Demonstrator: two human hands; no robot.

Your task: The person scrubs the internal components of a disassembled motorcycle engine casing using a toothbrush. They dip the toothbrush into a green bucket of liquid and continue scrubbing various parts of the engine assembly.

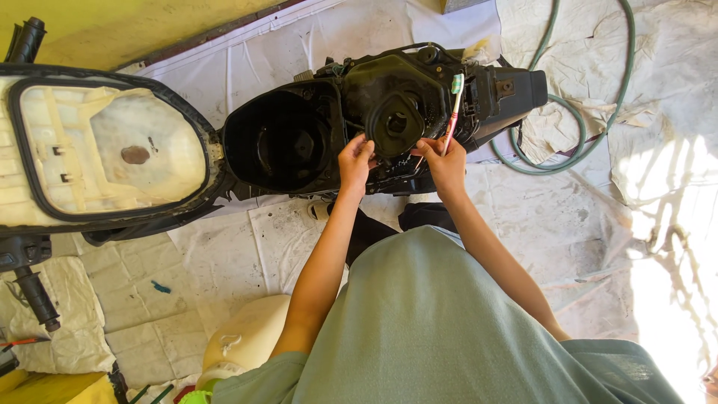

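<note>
- Two hands work at the scooter body (389, 112), which lies across white sheets (299, 247) on the floor.
- My right hand (445, 161) grips a toothbrush (453, 112), handle pinched in the fingers, bristle head pointing up and away over the dark frame.
- My left hand (354, 158) presses its fingertips on the frame edge beside the round opening (396, 122); I cannot tell if it grasps anything.
- I see the open storage bucket (284, 138) just left of the hands.
- I see the raised seat (105, 146), underside up, further left.
- I see a green hose (576, 112) coiled to the right.
</note>
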